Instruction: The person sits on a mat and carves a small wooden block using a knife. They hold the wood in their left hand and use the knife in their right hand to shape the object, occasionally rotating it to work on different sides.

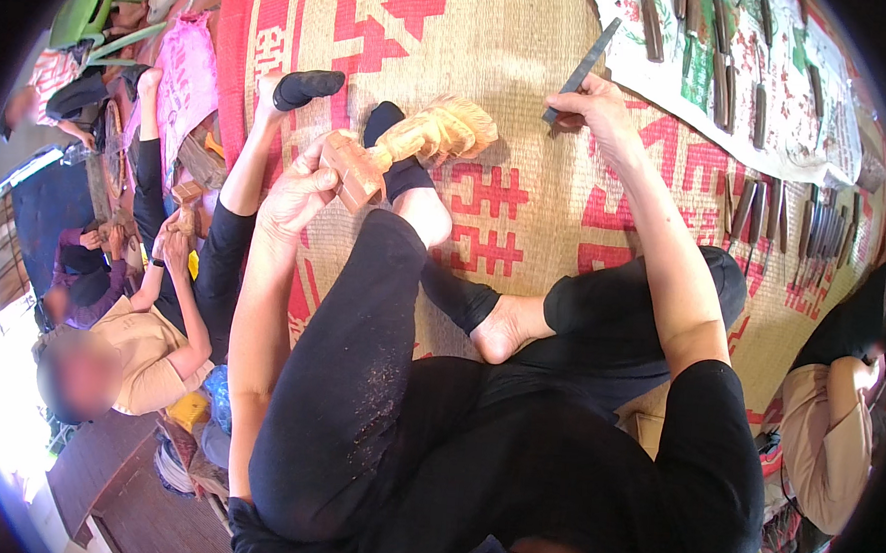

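Note:
My left hand [302, 191] is closed around the reddish block base of a wooden carving [432, 136], held above my raised left knee. The carving's pale yellow carved end points to the right, over the mat and my black sock. In my right hand [594, 109], pinched between thumb and fingers, is a flat dark grey file [586, 66]. It slants up to the right, apart from the carving, near the edge of the tool cloth. Wood crumbs lie on the black cloth of my left thigh.
Several wood-handled carving tools [722, 76] lie on a white printed cloth [663, 98] at the upper right. More tools [757, 213] rest on the red-patterned straw mat [535, 41] below it. Co-workers sit at left, one holding a wooden piece [187, 198]; another person [831, 427] sits at right.

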Tool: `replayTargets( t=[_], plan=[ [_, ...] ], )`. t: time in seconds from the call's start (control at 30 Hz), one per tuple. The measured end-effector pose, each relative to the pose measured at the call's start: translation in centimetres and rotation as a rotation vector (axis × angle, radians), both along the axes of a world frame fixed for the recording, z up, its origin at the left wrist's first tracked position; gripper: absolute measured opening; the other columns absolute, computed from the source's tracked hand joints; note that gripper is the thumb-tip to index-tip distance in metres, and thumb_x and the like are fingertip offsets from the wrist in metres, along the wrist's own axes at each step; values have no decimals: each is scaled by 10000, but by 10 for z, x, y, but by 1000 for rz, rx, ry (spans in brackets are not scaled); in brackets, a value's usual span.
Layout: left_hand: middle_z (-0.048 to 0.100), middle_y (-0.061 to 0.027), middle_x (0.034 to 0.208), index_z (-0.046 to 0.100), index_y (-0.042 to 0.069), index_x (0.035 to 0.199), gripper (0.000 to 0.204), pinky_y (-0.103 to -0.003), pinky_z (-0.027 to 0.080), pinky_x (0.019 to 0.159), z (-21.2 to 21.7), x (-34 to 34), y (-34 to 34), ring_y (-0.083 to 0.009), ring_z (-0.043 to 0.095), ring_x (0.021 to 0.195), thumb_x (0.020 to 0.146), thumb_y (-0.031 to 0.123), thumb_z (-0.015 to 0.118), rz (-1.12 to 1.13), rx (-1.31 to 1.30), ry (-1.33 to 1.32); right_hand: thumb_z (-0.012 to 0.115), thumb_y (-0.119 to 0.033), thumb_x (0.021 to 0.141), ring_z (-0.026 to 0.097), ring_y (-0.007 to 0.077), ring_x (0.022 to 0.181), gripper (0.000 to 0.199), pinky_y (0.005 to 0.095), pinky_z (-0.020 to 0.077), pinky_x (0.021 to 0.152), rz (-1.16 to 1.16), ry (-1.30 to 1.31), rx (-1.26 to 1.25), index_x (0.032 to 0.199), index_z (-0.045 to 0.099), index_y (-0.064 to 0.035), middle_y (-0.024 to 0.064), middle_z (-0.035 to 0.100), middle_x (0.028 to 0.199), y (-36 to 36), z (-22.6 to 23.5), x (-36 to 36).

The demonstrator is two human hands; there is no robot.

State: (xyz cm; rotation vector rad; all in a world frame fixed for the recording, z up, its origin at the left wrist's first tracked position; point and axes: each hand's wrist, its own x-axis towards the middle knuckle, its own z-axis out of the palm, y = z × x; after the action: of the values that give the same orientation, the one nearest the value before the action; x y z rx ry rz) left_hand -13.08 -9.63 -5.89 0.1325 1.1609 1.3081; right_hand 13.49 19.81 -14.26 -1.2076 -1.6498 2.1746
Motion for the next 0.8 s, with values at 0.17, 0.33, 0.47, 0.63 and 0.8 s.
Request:
replayTargets(
  t=[0.17,0.33,0.47,0.63,0.8],
  plan=[
    [581,-50,1188,521,53,1260,611,-314,400,983,14,13,17,-174,529,1134,706,84,778,-126,-54,97,689,-125,788,650,114,699,136,257,530,644,8,4,-7,869,624,-37,60,670,769,2,-8,2],
    [603,-38,1134,563,75,1203,581,-290,391,965,35,42,42,-146,537,1089,681,179,796,-326,-96,270,698,-131,783,653,117,690,137,255,531,643,9,9,-14,861,631,-41,58,672,760,1,-3,1],
    [554,-7,1110,593,76,1157,577,-295,368,967,44,60,57,-151,509,1093,662,269,818,-488,-76,383,701,-130,780,642,108,673,131,245,519,630,2,16,-26,850,635,-41,58,675,756,3,-4,2],
    [518,-16,991,625,66,1113,479,-290,375,912,52,88,70,-157,512,1003,693,240,775,-802,-36,616,698,-126,781,622,94,647,125,222,473,588,5,41,-20,848,640,-37,58,677,753,7,-8,2],
    [515,-73,989,630,130,1131,457,-338,414,880,56,105,76,-237,525,1000,686,157,732,-867,78,701,691,-121,786,618,91,649,125,216,461,591,-11,67,-9,858,641,-32,54,675,743,8,-7,3]
  ],
)
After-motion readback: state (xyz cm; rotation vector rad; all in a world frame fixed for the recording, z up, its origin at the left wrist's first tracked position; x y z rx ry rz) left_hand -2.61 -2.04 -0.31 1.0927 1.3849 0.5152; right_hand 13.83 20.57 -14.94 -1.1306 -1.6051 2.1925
